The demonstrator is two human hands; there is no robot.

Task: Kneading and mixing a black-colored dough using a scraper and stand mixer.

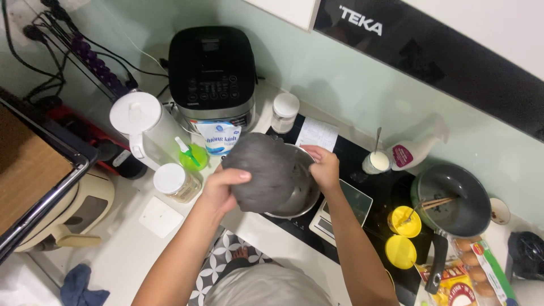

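The left hand [224, 187] grips a dark grey dough lump [263, 173], holding it up over the steel bowl [303, 195]. The right hand [324, 167], fingers closed, holds the bowl's far rim, just right of the dough.

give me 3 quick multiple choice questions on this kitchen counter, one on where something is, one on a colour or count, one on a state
1. Where is the dark frying pan?
A. right of the metal bowl
B. left of the kettle
C. on the floor

2. What colour are the two small round cups by the pan handle?
A. blue
B. yellow
C. red

3. What is the left hand doing?
A. hanging free
B. pressing a cooker button
C. gripping the grey dough

Answers:
1 A: the pan sits at the right end of the counter, beyond the metal bowl.
2 B: both show bright yellow.
3 C: its fingers wrap the dough's left side, while the right hand holds the bowl rim.
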